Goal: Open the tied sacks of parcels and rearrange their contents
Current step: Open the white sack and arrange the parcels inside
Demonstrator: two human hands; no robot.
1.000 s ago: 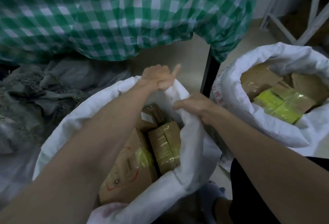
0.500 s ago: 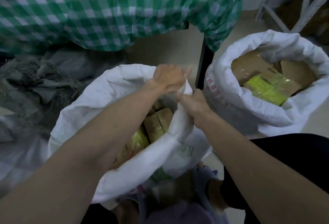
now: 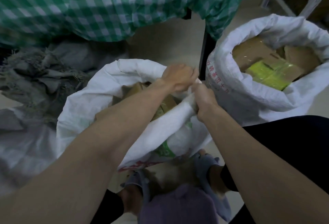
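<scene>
Now gripping near sack (image 3: 85, 102) rim at two o'clock, left hand (image 3: 178, 78) and right hand (image 3: 203, 99) close together; could spill boxes (image 3: 166, 103) if yanked sideways.

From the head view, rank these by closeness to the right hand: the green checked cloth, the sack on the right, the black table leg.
From the right hand:
1. Sack on the right, its wall just beside the hand.
2. Black table leg, straight beyond the hands.
3. Green checked cloth, hanging across the top, farthest.
</scene>
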